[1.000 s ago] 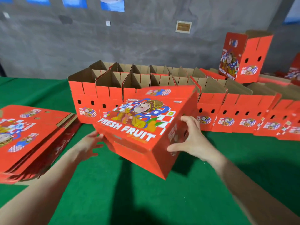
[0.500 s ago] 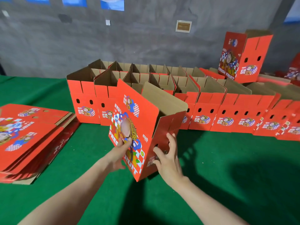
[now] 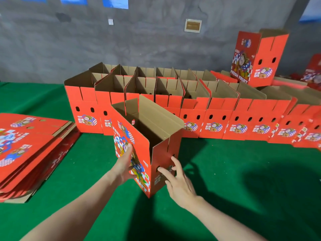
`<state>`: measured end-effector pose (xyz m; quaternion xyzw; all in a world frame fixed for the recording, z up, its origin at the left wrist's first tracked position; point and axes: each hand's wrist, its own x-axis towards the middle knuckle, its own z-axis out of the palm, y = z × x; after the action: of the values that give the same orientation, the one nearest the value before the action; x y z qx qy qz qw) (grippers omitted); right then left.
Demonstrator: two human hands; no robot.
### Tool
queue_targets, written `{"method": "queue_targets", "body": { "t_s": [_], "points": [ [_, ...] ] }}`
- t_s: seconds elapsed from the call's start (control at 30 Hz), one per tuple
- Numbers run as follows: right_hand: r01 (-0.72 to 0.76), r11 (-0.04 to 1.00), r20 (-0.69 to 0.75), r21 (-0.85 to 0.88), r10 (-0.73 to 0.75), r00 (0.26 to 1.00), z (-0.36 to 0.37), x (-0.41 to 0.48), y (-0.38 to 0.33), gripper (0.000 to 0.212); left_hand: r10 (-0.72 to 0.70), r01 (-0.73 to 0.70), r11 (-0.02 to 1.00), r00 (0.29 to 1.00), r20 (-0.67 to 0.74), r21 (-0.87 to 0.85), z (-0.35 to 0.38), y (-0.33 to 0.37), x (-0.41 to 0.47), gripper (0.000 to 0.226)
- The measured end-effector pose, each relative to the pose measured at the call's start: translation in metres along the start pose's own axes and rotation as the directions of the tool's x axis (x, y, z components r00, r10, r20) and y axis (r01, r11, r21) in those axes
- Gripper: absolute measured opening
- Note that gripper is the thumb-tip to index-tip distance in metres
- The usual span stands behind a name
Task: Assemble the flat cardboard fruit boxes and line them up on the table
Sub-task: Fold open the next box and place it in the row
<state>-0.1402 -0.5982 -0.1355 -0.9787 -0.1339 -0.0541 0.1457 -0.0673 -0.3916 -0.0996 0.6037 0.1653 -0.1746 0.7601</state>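
Head view: upright open-topped red box (image 3: pixel 157 159)

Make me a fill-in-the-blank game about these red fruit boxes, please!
The fruit box that the left hand and right hand touch is ____ at the top.
The stack of flat boxes lies on the person's ____ side.
The table cover is ____.
Missing words: open, left, green.
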Motion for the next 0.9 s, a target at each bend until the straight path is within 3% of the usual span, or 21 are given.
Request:
{"method": "queue_targets", "body": {
  "t_s": [0.2, 0.37, 0.53, 0.63, 0.7, 0.9],
  "points": [
    [0.015, 0.998, 0.098, 0.056, -0.021, 0.995, 0.01, 0.009, 0.013, 0.056, -0.045, 0.045, 0.994, 0.999, 0.001, 0.099, 0.0, -0.004, 0.003, 0.058],
    [0.121, 0.992, 0.217, 0.039, -0.126, 0.968, -0.01, 0.029, 0.024, 0.044, -0.096, 0.096, 0.995, 0.995, -0.039, 0.018, -0.001, -0.002, 0.006, 0.062],
    [0.076, 0.996, 0.198, -0.039, -0.067, 0.978, -0.012, 0.023, 0.007, 0.037, -0.103, 0.105, 0.992, 0.994, -0.023, 0.068, 0.006, -0.021, 0.0, 0.037],
    [0.045, 0.998, 0.107, -0.054, -0.039, 0.993, -0.04, 0.024, 0.001, 0.033, 0.119, -0.1, 0.979, 0.988, -0.099, 0.178, 0.007, -0.03, -0.002, 0.026],
    [0.045, 0.998, 0.038, -0.05, -0.044, 0.998, -0.078, 0.021, 0.006, 0.034, 0.303, -0.269, 0.932, 0.946, -0.117, 0.242, 0.004, -0.023, 0.007, 0.025],
    [-0.083, 0.981, -0.311, -0.175, 0.025, 0.95, -0.195, 0.016, 0.02, 0.031, 0.645, -0.676, 0.627, 0.729, 0.229, 0.387, 0.042, 0.025, 0.024, 0.046]
  ]
}}
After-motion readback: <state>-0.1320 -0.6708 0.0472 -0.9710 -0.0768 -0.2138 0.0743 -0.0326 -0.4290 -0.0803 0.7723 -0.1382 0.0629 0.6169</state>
